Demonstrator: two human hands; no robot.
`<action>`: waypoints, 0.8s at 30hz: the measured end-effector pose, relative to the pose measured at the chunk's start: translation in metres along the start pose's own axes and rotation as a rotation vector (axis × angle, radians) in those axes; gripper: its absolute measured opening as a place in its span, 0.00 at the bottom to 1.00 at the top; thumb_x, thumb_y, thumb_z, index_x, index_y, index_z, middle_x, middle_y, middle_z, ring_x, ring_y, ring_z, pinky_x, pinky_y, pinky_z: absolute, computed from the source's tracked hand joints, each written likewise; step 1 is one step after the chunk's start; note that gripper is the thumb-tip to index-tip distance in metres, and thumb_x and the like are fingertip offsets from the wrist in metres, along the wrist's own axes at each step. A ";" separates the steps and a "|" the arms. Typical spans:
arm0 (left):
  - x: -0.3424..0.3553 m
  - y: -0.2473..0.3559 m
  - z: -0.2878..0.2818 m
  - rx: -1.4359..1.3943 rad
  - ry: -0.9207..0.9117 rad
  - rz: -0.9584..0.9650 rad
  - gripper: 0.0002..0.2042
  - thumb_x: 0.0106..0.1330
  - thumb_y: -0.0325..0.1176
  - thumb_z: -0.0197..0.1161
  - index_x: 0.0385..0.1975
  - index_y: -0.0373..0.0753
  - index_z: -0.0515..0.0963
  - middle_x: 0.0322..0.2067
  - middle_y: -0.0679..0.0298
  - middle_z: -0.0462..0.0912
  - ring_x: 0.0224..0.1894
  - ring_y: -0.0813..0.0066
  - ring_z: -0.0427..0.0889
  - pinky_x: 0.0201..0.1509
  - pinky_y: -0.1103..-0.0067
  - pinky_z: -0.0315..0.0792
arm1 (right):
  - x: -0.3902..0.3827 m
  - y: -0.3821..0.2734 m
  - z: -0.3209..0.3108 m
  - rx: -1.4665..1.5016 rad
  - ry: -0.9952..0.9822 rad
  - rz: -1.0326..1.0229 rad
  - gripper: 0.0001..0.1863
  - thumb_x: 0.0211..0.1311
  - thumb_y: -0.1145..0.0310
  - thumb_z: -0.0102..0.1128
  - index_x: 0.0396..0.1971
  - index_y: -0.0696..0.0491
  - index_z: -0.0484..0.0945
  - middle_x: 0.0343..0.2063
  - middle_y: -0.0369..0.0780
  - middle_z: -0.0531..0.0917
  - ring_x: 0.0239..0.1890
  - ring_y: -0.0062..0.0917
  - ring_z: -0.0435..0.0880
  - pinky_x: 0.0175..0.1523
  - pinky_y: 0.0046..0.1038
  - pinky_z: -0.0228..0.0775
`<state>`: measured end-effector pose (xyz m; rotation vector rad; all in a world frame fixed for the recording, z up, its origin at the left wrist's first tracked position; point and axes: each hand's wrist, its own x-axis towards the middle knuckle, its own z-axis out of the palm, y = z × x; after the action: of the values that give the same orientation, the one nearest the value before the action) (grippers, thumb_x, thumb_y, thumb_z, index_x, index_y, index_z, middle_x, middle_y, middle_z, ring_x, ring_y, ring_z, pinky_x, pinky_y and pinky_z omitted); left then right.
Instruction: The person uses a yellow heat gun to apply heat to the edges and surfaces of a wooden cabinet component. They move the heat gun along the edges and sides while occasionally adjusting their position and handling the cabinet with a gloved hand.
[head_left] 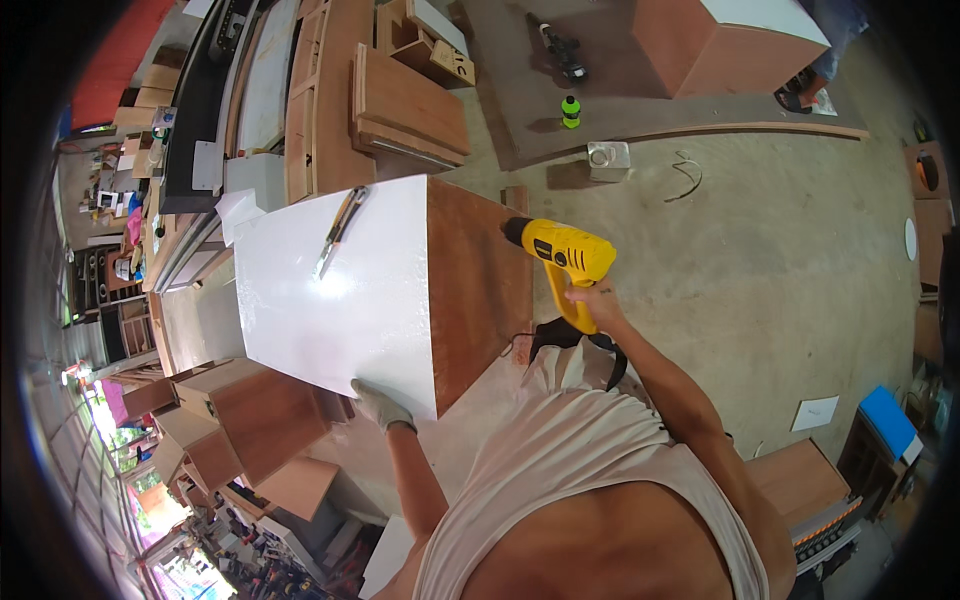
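A box (335, 310) has a glossy white top and brown wooden side. A utility knife (342, 225) lies diagonally on the white surface. My right hand (590, 305) grips the handle of a yellow heat gun (568, 250), its dark nozzle near the upper edge of the brown side. Whether the nozzle touches wood is hard to tell. My left hand (382, 405), in a pale glove, rests at the white panel's lower edge with fingers stretched out.
Stacked boards (410, 100) and cabinet parts (255, 420) are at upper and lower left. A grey mat (510, 90) holds another box (710, 55), a dark tool and green bottle; a co-worker's leg (830, 55) is beside it. A metal can (608, 160) stands on the concrete floor.
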<state>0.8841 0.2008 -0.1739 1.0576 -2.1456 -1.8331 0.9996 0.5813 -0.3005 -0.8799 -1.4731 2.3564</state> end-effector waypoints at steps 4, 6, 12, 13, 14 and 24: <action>0.018 -0.019 -0.023 0.242 0.132 0.130 0.32 0.75 0.50 0.45 0.67 0.27 0.55 0.61 0.47 0.70 0.58 0.57 0.74 0.61 0.68 0.70 | 0.027 -0.017 -0.036 -0.271 -0.194 0.131 0.20 0.48 0.77 0.69 0.44 0.60 0.80 0.37 0.38 0.85 0.37 0.24 0.82 0.46 0.27 0.74; 0.014 -0.012 -0.013 0.335 0.177 0.152 0.34 0.75 0.51 0.46 0.68 0.27 0.53 0.62 0.46 0.68 0.59 0.56 0.73 0.63 0.68 0.68 | 0.040 -0.035 -0.053 -0.431 -0.379 0.210 0.19 0.51 0.76 0.71 0.45 0.60 0.79 0.42 0.38 0.84 0.44 0.23 0.81 0.51 0.26 0.73; -0.032 0.023 0.019 0.555 0.468 0.154 0.37 0.73 0.53 0.49 0.69 0.28 0.52 0.65 0.42 0.64 0.62 0.51 0.71 0.65 0.68 0.66 | 0.058 -0.079 -0.052 -0.287 -0.657 0.359 0.25 0.48 0.78 0.74 0.49 0.58 0.78 0.47 0.37 0.83 0.50 0.20 0.80 0.60 0.25 0.68; -0.029 0.019 0.012 0.655 0.509 0.210 0.37 0.73 0.53 0.49 0.69 0.28 0.52 0.65 0.41 0.64 0.63 0.50 0.70 0.65 0.67 0.66 | 0.065 -0.079 -0.053 -0.228 -0.702 0.377 0.27 0.47 0.78 0.74 0.50 0.58 0.77 0.48 0.37 0.83 0.50 0.20 0.80 0.61 0.25 0.68; -0.030 0.016 0.007 0.758 0.553 0.258 0.37 0.73 0.54 0.50 0.69 0.28 0.52 0.65 0.41 0.63 0.63 0.49 0.70 0.65 0.66 0.66 | 0.073 -0.080 -0.053 -0.296 -0.757 0.448 0.32 0.46 0.77 0.75 0.54 0.56 0.74 0.51 0.36 0.81 0.53 0.20 0.78 0.63 0.26 0.67; -0.127 0.045 0.152 1.078 0.462 0.688 0.29 0.71 0.37 0.58 0.66 0.29 0.59 0.65 0.43 0.62 0.68 0.46 0.63 0.69 0.60 0.61 | 0.161 -0.087 -0.034 -0.558 -1.564 0.501 0.30 0.42 0.68 0.73 0.50 0.55 0.75 0.40 0.45 0.85 0.46 0.40 0.83 0.53 0.35 0.72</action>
<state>0.8814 0.3984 -0.1290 0.5748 -2.6357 -0.0630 0.8812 0.7256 -0.2944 1.0938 -2.6546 3.1219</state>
